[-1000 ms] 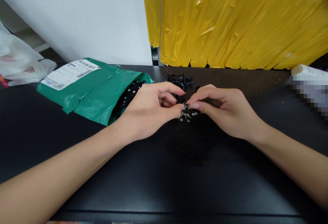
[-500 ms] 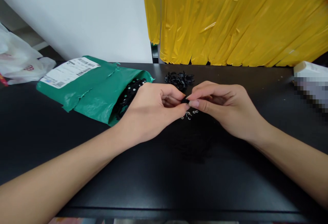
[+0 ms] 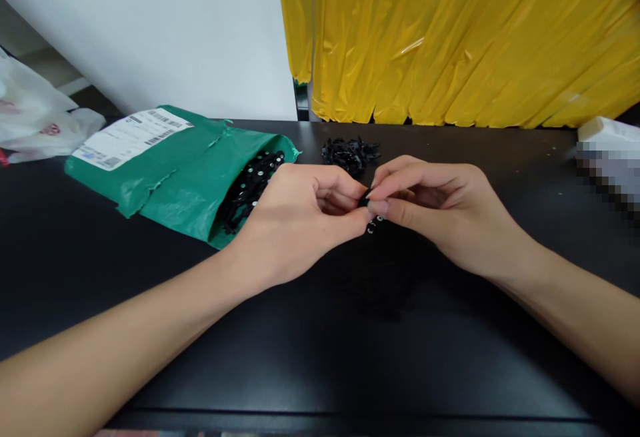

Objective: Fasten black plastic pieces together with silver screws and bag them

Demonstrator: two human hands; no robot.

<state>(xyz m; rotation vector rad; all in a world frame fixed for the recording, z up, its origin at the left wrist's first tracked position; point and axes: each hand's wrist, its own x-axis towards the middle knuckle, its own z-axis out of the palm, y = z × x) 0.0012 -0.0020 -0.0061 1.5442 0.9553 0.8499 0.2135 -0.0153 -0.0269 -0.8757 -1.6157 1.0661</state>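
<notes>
Both hands meet at the middle of the matte black tabletop (image 3: 320, 357). The left hand (image 3: 300, 220) and the right hand (image 3: 440, 207) are each closed to a narrow pinch, thumb and forefinger tips touching across one small black plastic part (image 3: 364, 201), which sits between the two pinches just above the table. Its exact shape is too small to make out, and whether one hand or both bear it cannot be told.

Directly under the fingertips lies a scatter of small silver metal eyelets (image 3: 374, 224); only a few show, the rest hidden by the hands. Just beyond the hands, toward the wall, sits a small heap of loose black plastic pieces (image 3: 350, 152). To the left, a torn green plastic mailing bag with a white shipping label (image 3: 165, 164) lies flat, its open mouth near the left hand, with strips of black parts dotted with silver (image 3: 247, 187) spilling out.

Judgement on progress: the bag is opened and stock is out; one heap of pieces stands apart, suggesting some units are handled. The bag remains well filled, so most of the work appears outstanding.

Background: crinkled yellow plastic sheeting (image 3: 450, 37), a white plastic bag (image 3: 35, 117) at far left.
</notes>
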